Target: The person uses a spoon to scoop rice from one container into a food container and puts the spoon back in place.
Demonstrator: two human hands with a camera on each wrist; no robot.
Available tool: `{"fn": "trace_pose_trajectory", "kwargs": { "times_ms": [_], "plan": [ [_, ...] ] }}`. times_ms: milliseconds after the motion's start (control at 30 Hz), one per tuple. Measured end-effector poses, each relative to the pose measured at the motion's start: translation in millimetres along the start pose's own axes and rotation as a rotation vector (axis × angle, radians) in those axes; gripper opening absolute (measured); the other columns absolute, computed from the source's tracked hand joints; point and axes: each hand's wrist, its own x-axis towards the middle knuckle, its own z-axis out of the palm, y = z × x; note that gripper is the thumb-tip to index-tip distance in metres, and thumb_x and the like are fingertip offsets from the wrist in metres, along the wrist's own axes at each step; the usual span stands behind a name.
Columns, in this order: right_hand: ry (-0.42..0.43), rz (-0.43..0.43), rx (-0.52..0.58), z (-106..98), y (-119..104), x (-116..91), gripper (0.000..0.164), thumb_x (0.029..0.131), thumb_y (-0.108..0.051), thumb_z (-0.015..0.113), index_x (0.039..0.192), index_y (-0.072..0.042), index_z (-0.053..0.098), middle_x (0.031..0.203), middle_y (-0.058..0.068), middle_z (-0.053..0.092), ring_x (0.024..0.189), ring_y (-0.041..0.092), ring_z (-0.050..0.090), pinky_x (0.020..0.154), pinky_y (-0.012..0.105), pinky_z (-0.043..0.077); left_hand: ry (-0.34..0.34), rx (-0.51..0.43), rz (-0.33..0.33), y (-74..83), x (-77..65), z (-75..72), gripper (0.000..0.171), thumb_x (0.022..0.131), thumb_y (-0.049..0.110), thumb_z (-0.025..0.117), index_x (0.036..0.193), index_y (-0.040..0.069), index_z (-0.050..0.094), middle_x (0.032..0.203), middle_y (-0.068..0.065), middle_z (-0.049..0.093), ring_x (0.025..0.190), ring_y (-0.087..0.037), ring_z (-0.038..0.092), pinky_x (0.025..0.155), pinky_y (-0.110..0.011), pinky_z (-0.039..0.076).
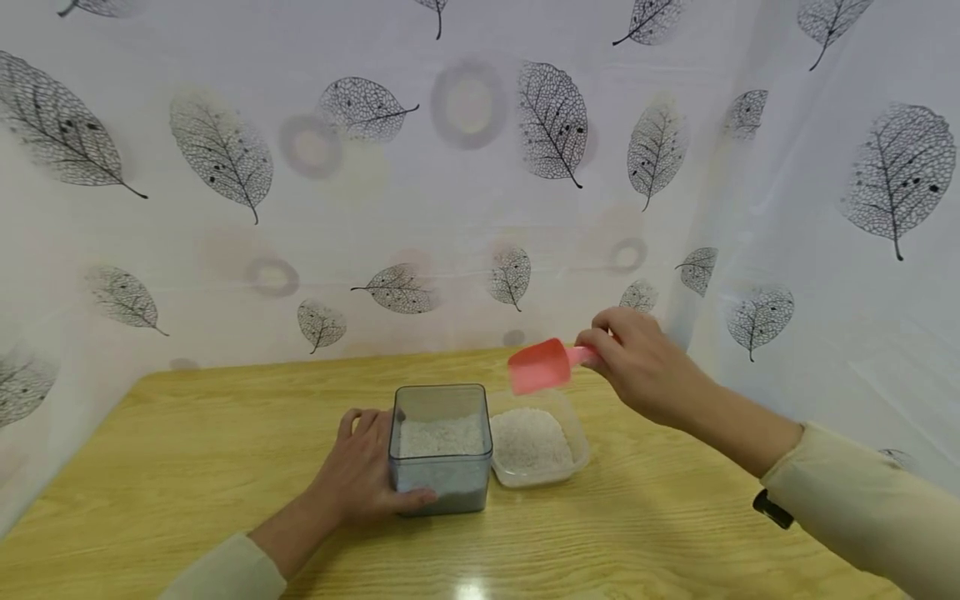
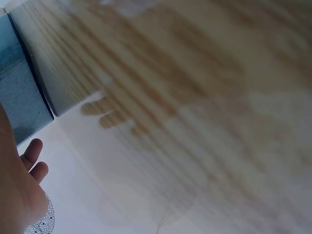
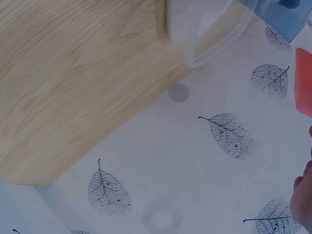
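Observation:
My right hand (image 1: pixel 648 371) holds a red plastic scoop (image 1: pixel 542 367) by its handle, in the air above the back of a low clear tub (image 1: pixel 579 457). White rice-like grains (image 1: pixel 528 442) are heaped in that tub. Just left of it, and close against it, stands a taller see-through grey container (image 1: pixel 442 487) with more white grains (image 1: pixel 441 435) inside. My left hand (image 1: pixel 358 475) grips this container at its left side, thumb across the front wall. Only the scoop's edge (image 3: pixel 304 83) shows in the right wrist view; whether it carries grains is unclear.
Both containers stand on a wood-grain table (image 1: pixel 225 467). A white curtain (image 1: pixel 465 192) printed with dark leaves hangs behind the table and along its sides. A dark device (image 1: pixel 772 508) sits beneath my right sleeve.

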Motion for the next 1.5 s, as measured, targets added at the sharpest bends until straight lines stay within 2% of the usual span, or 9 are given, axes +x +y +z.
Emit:
{"fn": "trace_pose_trajectory", "kwargs": {
  "times_ms": [167,333,467,600,800,1000,1200,1367,1500],
  "plan": [
    [-0.011,-0.037,0.047,1,-11,22,0.051,0.107,-0.04,0.028,0.102,-0.003,0.063,0.093,0.012,0.052,0.085,0.027,0.046,0.074,0.041,0.037,-0.004,0.0,-0.003,0.7,-0.5,-0.1,0.107,0.067,0.087,0.06,0.131,0.002,0.05,0.114,-0.009,0.06,0.108,-0.029,0.053,0.103,-0.049,0.028],
    [-0.022,-0.111,0.059,3,-25,48,0.05,0.105,-0.045,0.029,0.1,-0.009,0.065,0.091,0.006,0.05,0.082,0.023,0.043,0.07,0.037,0.033,-0.005,0.004,-0.004,1.2,-0.3,-0.4,0.107,0.067,0.088,0.059,0.131,0.002,0.05,0.115,-0.009,0.06,0.108,-0.029,0.053,0.103,-0.049,0.028],
    [-0.05,-0.167,0.059,7,-37,67,0.033,0.101,-0.039,0.049,0.098,-0.012,0.067,0.092,0.004,0.051,0.081,0.022,0.043,0.07,0.035,0.034,-0.01,0.005,-0.009,1.4,-0.1,-0.3,0.108,0.067,0.088,0.059,0.131,0.002,0.05,0.115,-0.008,0.06,0.108,-0.029,0.053,0.103,-0.049,0.028],
    [-0.115,-0.215,-0.017,13,-51,81,0.017,0.094,-0.031,0.066,0.096,-0.014,0.069,0.095,0.003,0.052,0.085,0.022,0.044,0.073,0.034,0.036,-0.013,0.008,-0.012,1.0,0.0,-0.2,0.106,0.067,0.089,0.057,0.129,0.003,0.05,0.113,-0.007,0.06,0.108,-0.028,0.052,0.102,-0.049,0.029],
    [-0.242,-0.302,-0.162,25,-70,96,0.017,0.099,-0.03,0.061,0.087,-0.018,0.065,0.093,0.0,0.047,0.085,0.019,0.038,0.075,0.032,0.035,-0.009,0.002,-0.013,0.2,0.0,-0.3,0.105,0.068,0.088,0.058,0.13,0.004,0.05,0.115,-0.008,0.06,0.108,-0.028,0.053,0.102,-0.049,0.029],
    [-0.369,-0.362,-0.316,39,-81,100,0.014,0.098,-0.025,0.062,0.085,-0.021,0.068,0.095,-0.001,0.049,0.086,0.018,0.039,0.073,0.031,0.036,-0.002,0.004,-0.004,0.4,0.2,0.8,0.107,0.068,0.088,0.057,0.132,0.003,0.05,0.116,-0.008,0.06,0.106,-0.027,0.052,0.101,-0.048,0.029],
    [-0.543,-0.349,-0.364,50,-92,101,0.01,0.093,-0.027,0.066,0.086,-0.024,0.071,0.098,-0.004,0.056,0.089,0.016,0.044,0.076,0.029,0.041,0.003,0.007,0.001,1.3,1.8,-0.7,0.107,0.069,0.088,0.057,0.132,0.002,0.05,0.116,-0.008,0.06,0.106,-0.028,0.052,0.101,-0.049,0.029],
    [-0.694,-0.288,-0.395,56,-102,103,0.01,0.097,-0.027,0.063,0.097,-0.023,0.073,0.109,-0.003,0.06,0.099,0.017,0.047,0.08,0.03,0.044,-0.001,0.01,-0.004,1.2,1.3,-1.9,0.107,0.068,0.087,0.058,0.132,0.001,0.05,0.116,-0.009,0.06,0.106,-0.028,0.053,0.102,-0.05,0.03],
    [-0.733,-0.235,-0.356,62,-105,100,0.013,0.098,-0.025,0.061,0.103,-0.02,0.072,0.111,-0.002,0.061,0.099,0.019,0.048,0.08,0.031,0.043,-0.014,0.005,-0.01,1.3,0.7,-1.1,0.107,0.069,0.087,0.059,0.133,0.002,0.05,0.118,-0.008,0.06,0.107,-0.028,0.052,0.102,-0.05,0.029]
  ]
}}
